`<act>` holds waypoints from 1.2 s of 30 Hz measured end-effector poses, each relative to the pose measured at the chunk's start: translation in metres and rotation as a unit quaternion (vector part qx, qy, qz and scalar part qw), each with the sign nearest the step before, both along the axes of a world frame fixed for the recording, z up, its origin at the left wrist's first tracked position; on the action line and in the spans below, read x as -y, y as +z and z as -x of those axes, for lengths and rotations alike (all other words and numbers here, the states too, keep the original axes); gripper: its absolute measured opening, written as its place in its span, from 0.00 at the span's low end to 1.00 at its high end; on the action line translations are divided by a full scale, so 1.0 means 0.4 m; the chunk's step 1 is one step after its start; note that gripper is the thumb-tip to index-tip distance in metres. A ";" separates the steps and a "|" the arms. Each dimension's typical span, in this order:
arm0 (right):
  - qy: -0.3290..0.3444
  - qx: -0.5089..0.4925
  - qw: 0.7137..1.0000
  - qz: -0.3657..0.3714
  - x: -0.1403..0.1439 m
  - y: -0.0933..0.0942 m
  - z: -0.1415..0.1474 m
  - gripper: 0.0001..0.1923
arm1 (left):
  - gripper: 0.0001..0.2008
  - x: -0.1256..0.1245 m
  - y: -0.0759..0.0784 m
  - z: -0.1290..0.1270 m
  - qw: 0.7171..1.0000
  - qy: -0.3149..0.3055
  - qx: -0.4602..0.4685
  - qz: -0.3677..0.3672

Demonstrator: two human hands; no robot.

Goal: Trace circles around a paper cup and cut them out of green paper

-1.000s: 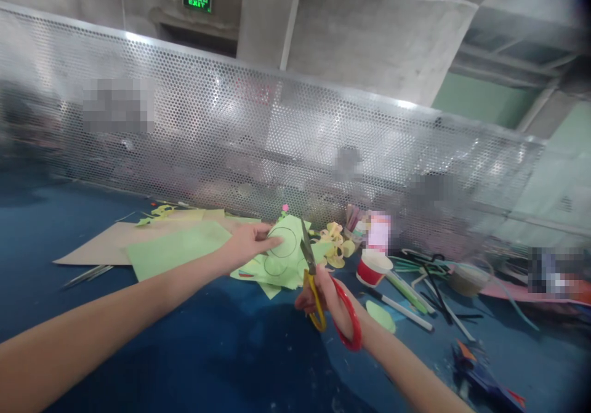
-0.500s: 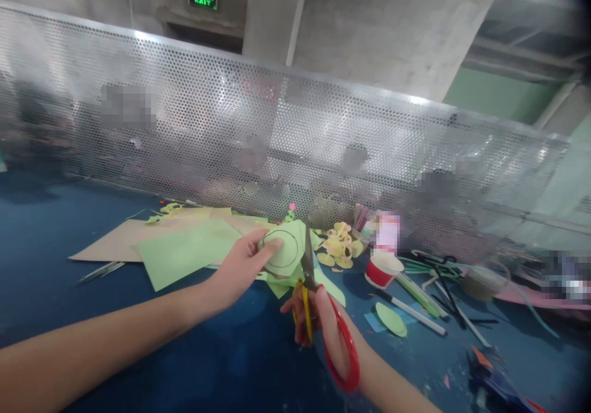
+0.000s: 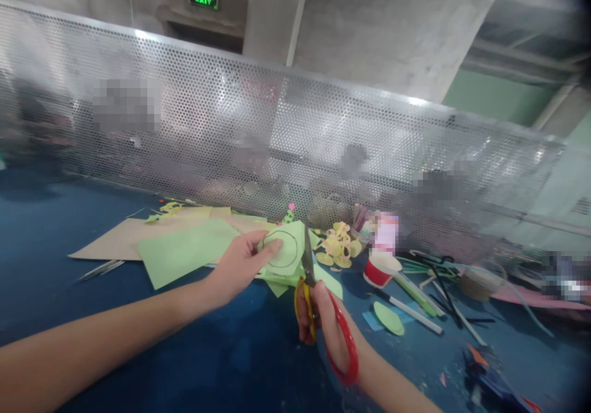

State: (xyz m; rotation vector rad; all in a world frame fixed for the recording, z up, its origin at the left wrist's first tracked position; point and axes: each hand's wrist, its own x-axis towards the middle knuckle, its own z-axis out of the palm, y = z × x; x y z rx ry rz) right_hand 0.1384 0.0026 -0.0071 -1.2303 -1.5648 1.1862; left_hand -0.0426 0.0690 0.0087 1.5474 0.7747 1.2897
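Pinched between the thumb and fingers of my left hand [image 3: 242, 266] is a piece of light green paper [image 3: 288, 252] with a black circle drawn on it. My right hand [image 3: 325, 314] grips scissors [image 3: 308, 260] with one red and one yellow handle loop. The blades point up and lie against the paper's right edge, outside the drawn line. I cannot tell how far apart the blades are. Under and behind my hands lie more light green sheets [image 3: 180, 253].
Beyond the sheets stands a perforated metal screen [image 3: 207, 105]. To the right are yellow paper cutouts [image 3: 340, 247], a red and white paper cup [image 3: 381, 269], a white marker [image 3: 415, 314], a green paper oval [image 3: 388, 318] and a dark blue tool [image 3: 496, 379]. Tan paper [image 3: 108, 244] lies left.
The fingers of my right hand have curled in around the yellow handle, and the handle loops have shifted slightly. My left hand and the paper have barely moved.
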 end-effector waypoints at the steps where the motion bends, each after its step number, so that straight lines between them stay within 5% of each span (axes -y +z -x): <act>1: -0.003 0.009 1.000 -0.001 0.000 0.002 -0.001 0.37 | 0.18 -0.001 0.001 0.001 1.000 -0.008 0.002 0.000; 13: -0.031 0.086 0.996 0.001 -0.038 -0.039 -0.038 0.34 | 0.17 -0.057 -0.011 0.019 0.986 -0.037 0.083 0.139; 23: 0.033 0.121 0.991 0.042 -0.035 0.005 -0.047 0.34 | 0.17 -0.068 -0.018 0.018 0.981 -0.025 0.119 0.149; 36: 0.066 0.182 0.981 -0.011 -0.030 0.023 -0.072 0.35 | 0.17 -0.044 -0.015 0.017 0.986 -0.072 0.020 0.147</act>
